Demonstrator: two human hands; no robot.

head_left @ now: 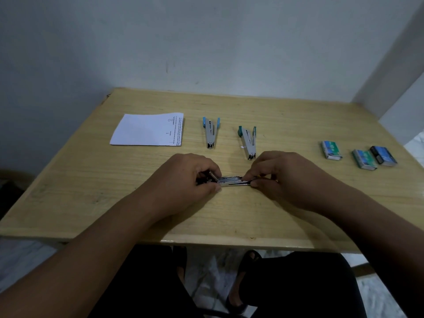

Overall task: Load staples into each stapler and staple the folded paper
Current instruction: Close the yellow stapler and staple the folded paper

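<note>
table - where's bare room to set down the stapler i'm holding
Bare wood lies on the table left of the left hand, below the folded paper, and between the teal stapler and the staple boxes. It is crowded around the blue stapler and both hands.

Surface point(286, 203): pale wood grain, smooth, slight sheen.
Held stapler point(231, 181): bright, shiny metal.
Far staplers point(210, 131): grey metal, blue plastic ends.
Folded paper point(149, 129): white, matt.
</note>
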